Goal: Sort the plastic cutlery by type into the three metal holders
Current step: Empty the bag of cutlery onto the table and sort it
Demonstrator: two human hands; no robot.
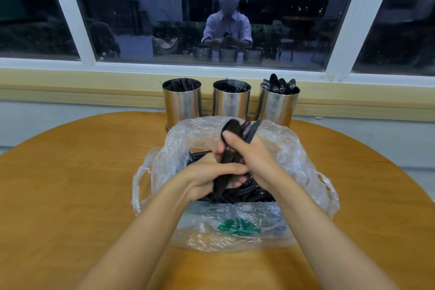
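A clear plastic bag (294, 155) lies open on the table, with loose black plastic cutlery (249, 194) inside. Above the bag's mouth both hands hold a bundle of black cutlery (237, 130). My right hand (249, 155) grips the bundle near its upper end, where a spoon bowl and handles stick out. My left hand (211, 179) grips its lower end. Behind the bag stand three metal holders: the left holder (182, 103) and the middle holder (231, 101) each hold dark cutlery, and the right holder (279, 107) is full of spoons.
The round wooden table (70, 183) reaches to a wall ledge (94, 87) just behind the holders. A dark window (141, 12) above it reflects the scene. The bag's handles (138, 186) spread out to both sides.
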